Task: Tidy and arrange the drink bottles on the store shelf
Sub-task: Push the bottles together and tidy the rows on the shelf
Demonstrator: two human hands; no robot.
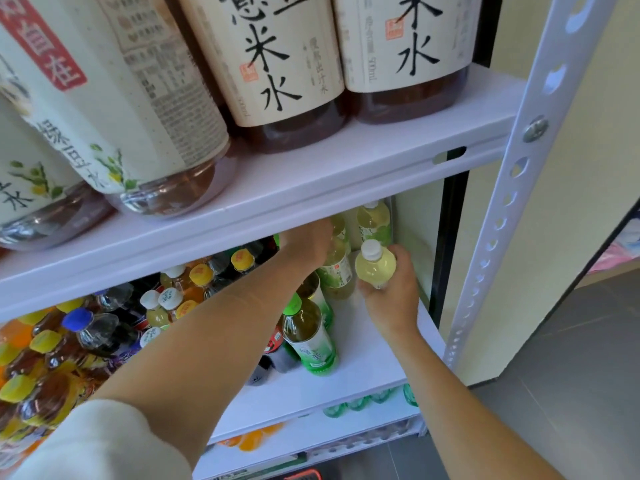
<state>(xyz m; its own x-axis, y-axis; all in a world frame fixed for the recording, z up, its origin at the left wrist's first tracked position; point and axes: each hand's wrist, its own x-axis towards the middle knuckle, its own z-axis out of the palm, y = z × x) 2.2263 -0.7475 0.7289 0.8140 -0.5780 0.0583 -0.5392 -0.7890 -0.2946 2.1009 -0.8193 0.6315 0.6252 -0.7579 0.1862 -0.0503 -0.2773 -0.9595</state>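
My right hand (pixel 391 292) grips a small pale-yellow bottle with a white cap (pixel 375 266), held tilted above the right end of the middle shelf (pixel 363 362). Reaching deep under the upper shelf, my left hand (pixel 306 242) rests on top of a light-green labelled bottle (pixel 337 271); its fingers are partly hidden, so its hold is unclear. Another pale bottle (pixel 374 221) stands at the back right corner. Two green-tea bottles with green caps (pixel 308 336) stand in front, between my arms.
Several mixed bottles with yellow, blue and white caps (pixel 104 327) crowd the left of the middle shelf. Large tea bottles (pixel 277 64) stand on the upper shelf (pixel 311 178). A white perforated upright (pixel 512 188) bounds the right side. Green bottles (pixel 360 403) show on the shelf below.
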